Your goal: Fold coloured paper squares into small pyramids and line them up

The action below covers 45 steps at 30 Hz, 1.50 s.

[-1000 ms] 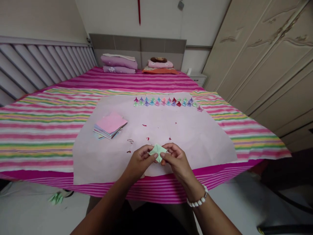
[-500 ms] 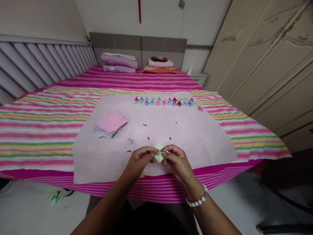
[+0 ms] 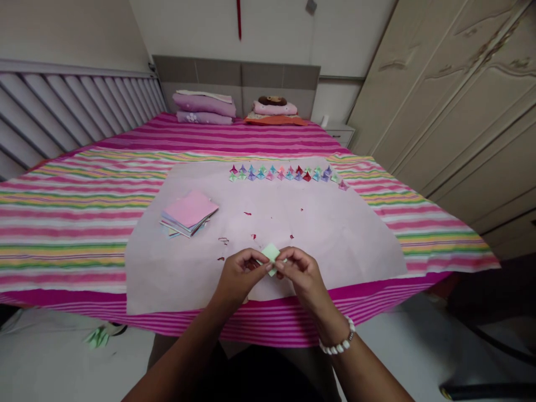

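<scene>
Pale green paper (image 3: 271,252), folded into a small diamond, sits between both hands above the near edge of the bed (image 3: 276,326). The left hand (image 3: 237,273) at nine o'clock and the right hand (image 3: 306,273) at three each pinch it with the thumb uppermost; either grip is narrow and closed on the paper, presumably to hold small creases steady from opposite sides. Beneath lies a whitish sheet (image 3: 347,240), probably a smoother base than the striped bedcover (image 3: 75,223). Dark red scraps (image 3: 253,237) dot it from nine round to one o'clock. Farther, at ten, a stack of coloured squares (image 3: 192,209) seems placed for the left side's reach. Beyond, from eleven past one, folded pieces (image 3: 261,175) stand in rows, likely set far off against knocks.
</scene>
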Each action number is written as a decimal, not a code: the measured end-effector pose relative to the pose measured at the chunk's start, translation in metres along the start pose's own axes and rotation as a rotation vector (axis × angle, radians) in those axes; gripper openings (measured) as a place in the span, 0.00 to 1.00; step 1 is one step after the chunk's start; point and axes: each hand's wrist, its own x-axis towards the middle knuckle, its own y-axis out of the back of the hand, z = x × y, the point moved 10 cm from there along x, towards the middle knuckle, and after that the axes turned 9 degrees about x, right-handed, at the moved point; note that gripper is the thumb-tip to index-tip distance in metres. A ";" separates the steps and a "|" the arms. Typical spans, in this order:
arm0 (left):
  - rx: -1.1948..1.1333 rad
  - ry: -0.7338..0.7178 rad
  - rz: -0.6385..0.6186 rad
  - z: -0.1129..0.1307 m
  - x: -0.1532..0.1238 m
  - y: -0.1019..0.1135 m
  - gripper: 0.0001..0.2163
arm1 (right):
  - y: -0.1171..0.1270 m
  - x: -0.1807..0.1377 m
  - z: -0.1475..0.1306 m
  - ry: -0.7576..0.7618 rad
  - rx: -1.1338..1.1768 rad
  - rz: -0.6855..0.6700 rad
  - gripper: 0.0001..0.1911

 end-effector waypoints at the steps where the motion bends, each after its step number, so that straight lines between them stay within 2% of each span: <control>1: 0.008 -0.015 0.005 0.001 0.000 0.000 0.07 | 0.003 0.001 -0.001 0.008 -0.031 0.023 0.09; 7: 0.033 -0.021 -0.009 0.001 -0.001 -0.003 0.10 | 0.007 0.003 -0.009 0.064 -0.114 0.098 0.13; 15: -0.055 -0.038 -0.078 0.007 0.005 -0.003 0.07 | 0.008 0.005 -0.012 0.049 -0.095 0.052 0.16; 22: 0.009 -0.080 -0.151 0.015 0.003 0.001 0.11 | 0.010 0.008 -0.016 0.027 -0.032 0.013 0.14; 28: 0.139 -0.154 -0.140 0.023 0.000 0.001 0.07 | 0.012 0.006 -0.021 0.058 -0.077 0.043 0.08; 33: 0.237 -0.145 -0.064 0.024 0.002 0.008 0.07 | 0.006 0.005 -0.024 0.070 -0.121 0.018 0.10; 37: 0.269 -0.135 -0.054 0.025 0.001 0.011 0.10 | 0.003 0.005 -0.028 0.124 -0.207 0.007 0.09; 42: 0.329 -0.235 -0.030 0.035 -0.001 0.012 0.10 | -0.001 0.005 -0.037 0.203 -0.364 -0.005 0.10; 45: 0.403 -0.300 0.005 0.038 -0.002 0.012 0.09 | -0.009 0.002 -0.046 0.300 -0.483 -0.052 0.09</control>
